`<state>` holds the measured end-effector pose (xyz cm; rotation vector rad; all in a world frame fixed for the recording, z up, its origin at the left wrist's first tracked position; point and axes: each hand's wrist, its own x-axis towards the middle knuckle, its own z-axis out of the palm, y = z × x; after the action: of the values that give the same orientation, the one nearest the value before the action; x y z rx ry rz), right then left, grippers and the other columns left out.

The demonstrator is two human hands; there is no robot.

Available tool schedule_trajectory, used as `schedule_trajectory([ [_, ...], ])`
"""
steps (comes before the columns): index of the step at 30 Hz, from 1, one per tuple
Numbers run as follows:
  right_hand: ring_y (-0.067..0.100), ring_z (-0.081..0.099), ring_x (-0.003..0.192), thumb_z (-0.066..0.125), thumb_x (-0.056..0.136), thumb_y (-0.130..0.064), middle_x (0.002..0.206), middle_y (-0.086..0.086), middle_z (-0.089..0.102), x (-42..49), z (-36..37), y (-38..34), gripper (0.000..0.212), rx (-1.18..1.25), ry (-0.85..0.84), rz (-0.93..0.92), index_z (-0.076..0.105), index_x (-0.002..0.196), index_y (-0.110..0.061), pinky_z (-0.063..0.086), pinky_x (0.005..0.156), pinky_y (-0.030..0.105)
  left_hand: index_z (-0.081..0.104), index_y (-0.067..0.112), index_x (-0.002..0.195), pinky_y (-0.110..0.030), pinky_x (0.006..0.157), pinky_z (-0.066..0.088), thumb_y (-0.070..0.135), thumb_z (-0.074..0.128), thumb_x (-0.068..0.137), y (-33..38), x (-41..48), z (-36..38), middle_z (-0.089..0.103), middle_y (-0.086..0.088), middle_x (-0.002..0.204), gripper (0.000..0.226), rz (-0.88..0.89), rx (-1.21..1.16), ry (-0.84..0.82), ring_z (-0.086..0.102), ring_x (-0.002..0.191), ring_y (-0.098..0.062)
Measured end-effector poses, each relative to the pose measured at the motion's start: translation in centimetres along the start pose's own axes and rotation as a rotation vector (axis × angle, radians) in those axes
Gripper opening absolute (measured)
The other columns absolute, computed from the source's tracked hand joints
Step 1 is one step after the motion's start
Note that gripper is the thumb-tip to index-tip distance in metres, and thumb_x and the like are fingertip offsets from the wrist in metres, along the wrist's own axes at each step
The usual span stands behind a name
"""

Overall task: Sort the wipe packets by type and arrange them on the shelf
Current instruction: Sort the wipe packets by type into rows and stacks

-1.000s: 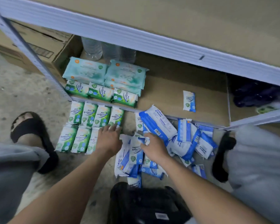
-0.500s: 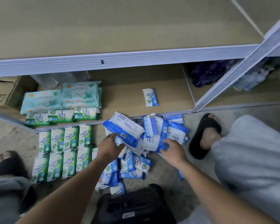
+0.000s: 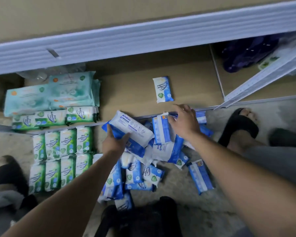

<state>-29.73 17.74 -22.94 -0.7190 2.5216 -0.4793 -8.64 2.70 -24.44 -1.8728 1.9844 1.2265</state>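
My left hand grips a large white-and-blue antabax wipe pack above a loose heap of blue packets on the floor. My right hand reaches over the heap's far side, fingers on an upright blue-and-white packet. One small blue packet lies alone on the bottom shelf. Pale teal packs and green packets sit at the shelf's left. Several green packets lie in rows on the floor.
A grey shelf rail crosses overhead, and a slanted shelf post stands at the right. My sandalled feet flank the pile. A black bag sits near me. Dark fabric fills the right bay.
My left hand closed round the large antabax pack and lifted it slightly. My right hand moved forward from the heap's near side to the upright packet by the shelf edge.
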Motion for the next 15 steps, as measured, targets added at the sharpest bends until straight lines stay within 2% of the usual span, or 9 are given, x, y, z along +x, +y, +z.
schedule_trajectory([
  [3,0.036,0.041,0.128,0.057,0.094,-0.033,0.147,0.006,0.040,5.1,0.5,-1.8,0.055,-0.046,-0.006,-0.050,0.043,0.148,-0.033,0.045,0.102,0.041,0.007,0.032,0.160,-0.043,0.079,0.057,0.047,0.073,0.086,0.2,1.0,1.0,0.059,0.001,0.097,0.100,-0.056,-0.078,0.049,0.065,0.090,-0.030],
  [7,0.038,0.038,0.131,0.055,0.094,-0.034,0.160,0.006,0.025,10.2,1.8,-3.7,0.055,-0.140,-0.017,-0.122,0.043,0.147,-0.040,0.043,0.105,0.041,0.015,0.032,0.159,-0.046,0.084,0.057,0.038,0.078,0.083,0.0,2.5,1.8,0.059,0.001,0.113,0.099,-0.090,-0.201,0.076,0.065,0.098,-0.029],
  [9,0.038,0.038,0.134,0.057,0.093,-0.039,0.164,0.008,0.018,12.4,3.2,-4.0,0.050,-0.179,-0.078,-0.143,0.049,0.143,-0.041,0.041,0.108,0.041,0.021,0.033,0.157,-0.045,0.088,0.057,0.034,0.082,0.079,-0.1,3.0,1.9,0.058,0.000,0.122,0.099,-0.085,-0.265,0.087,0.064,0.104,-0.025],
  [10,0.037,0.040,0.134,0.059,0.089,-0.042,0.163,0.009,0.020,13.3,3.8,-3.9,0.050,-0.179,-0.099,-0.129,0.054,0.139,-0.037,0.042,0.107,0.041,0.024,0.034,0.156,-0.044,0.089,0.057,0.032,0.083,0.078,-0.2,3.1,2.0,0.057,0.001,0.122,0.098,-0.079,-0.274,0.094,0.063,0.105,-0.024],
  [12,0.037,0.050,0.127,0.059,0.085,-0.040,0.153,0.015,0.037,14.2,4.5,-3.6,0.051,-0.150,-0.100,-0.090,0.060,0.132,-0.021,0.046,0.101,0.039,0.030,0.032,0.154,-0.042,0.089,0.057,0.028,0.084,0.076,-0.3,3.2,2.1,0.056,0.004,0.116,0.095,-0.062,-0.295,0.114,0.063,0.105,-0.022],
  [13,0.037,0.053,0.123,0.057,0.089,-0.031,0.144,0.017,0.046,14.0,4.3,-3.5,0.042,-0.169,-0.088,-0.105,0.061,0.127,-0.013,0.047,0.099,0.039,0.034,0.031,0.151,-0.041,0.089,0.057,0.025,0.086,0.075,-0.5,3.3,2.1,0.058,0.004,0.115,0.092,-0.054,-0.321,0.125,0.064,0.105,-0.021],
  [15,0.039,0.053,0.118,0.051,0.096,-0.014,0.136,0.020,0.049,13.4,4.0,-2.8,0.026,-0.190,-0.012,-0.114,0.063,0.119,-0.011,0.046,0.095,0.039,0.042,0.031,0.143,-0.042,0.089,0.057,0.023,0.089,0.070,-0.9,3.6,1.9,0.063,0.003,0.115,0.087,-0.051,-0.364,0.132,0.066,0.104,-0.020],
])
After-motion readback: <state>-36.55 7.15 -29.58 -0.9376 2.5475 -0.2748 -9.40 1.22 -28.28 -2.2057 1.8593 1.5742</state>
